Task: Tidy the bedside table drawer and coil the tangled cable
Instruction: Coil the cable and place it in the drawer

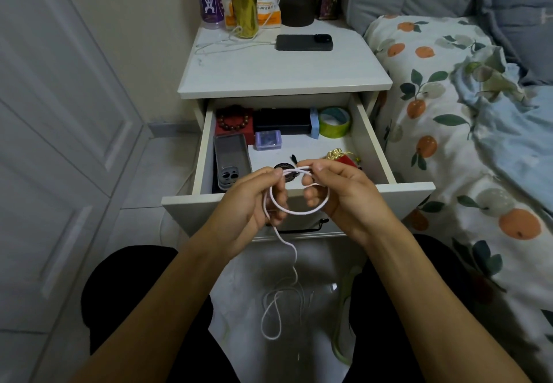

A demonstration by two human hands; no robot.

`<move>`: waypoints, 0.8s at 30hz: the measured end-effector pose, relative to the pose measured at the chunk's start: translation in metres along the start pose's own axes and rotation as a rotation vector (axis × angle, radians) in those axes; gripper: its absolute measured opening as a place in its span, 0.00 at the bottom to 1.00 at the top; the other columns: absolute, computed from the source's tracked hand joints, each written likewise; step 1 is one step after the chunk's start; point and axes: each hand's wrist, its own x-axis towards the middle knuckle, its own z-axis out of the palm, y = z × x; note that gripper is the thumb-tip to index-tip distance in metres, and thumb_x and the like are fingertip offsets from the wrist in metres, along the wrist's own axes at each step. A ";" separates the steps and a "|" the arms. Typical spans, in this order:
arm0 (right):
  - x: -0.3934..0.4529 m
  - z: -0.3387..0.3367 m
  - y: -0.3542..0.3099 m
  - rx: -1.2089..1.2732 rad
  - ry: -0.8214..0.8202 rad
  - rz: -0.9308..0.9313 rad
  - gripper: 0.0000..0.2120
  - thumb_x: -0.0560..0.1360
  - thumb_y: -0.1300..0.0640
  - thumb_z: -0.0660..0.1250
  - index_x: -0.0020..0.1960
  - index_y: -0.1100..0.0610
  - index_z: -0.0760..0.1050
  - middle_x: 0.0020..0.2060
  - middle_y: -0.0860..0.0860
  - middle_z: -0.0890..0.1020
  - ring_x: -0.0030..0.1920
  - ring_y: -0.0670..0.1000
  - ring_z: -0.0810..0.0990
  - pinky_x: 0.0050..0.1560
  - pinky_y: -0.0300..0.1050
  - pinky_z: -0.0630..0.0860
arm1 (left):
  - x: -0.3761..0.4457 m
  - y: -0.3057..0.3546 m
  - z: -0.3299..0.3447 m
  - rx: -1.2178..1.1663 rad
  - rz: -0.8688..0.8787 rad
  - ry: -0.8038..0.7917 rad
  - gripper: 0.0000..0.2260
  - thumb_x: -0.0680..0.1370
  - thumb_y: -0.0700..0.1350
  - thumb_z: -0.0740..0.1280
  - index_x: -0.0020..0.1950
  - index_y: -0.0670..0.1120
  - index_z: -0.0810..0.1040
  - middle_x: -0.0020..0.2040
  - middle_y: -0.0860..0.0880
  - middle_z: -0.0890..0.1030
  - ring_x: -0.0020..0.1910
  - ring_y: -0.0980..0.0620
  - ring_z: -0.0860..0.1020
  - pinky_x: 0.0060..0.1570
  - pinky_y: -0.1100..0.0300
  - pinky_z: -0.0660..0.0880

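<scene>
Home bedroom: bed [466, 149] w/ orange-print duvet at 3 o'clock, white bedside table [284, 71] at 12, wardrobe doors [59, 113] at 9.

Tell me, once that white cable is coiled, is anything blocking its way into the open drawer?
Nothing visible blocks it. Both the left hand and right hand hold the thin white cable just above the front edge of the open white wooden drawer, and a bare patch of drawer floor lies behind them, mid-drawer.

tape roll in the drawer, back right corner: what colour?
The tape roll is yellow-green outside, with a teal inner ring. The head view, the only one, shows it clearly.
</scene>
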 end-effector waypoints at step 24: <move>0.004 0.004 0.007 -0.229 0.169 -0.077 0.10 0.82 0.62 0.58 0.46 0.59 0.77 0.38 0.51 0.81 0.26 0.50 0.73 0.29 0.44 0.74 | 0.009 0.000 -0.007 -0.244 -0.093 0.074 0.11 0.79 0.43 0.61 0.37 0.42 0.73 0.24 0.51 0.63 0.25 0.54 0.65 0.38 0.56 0.76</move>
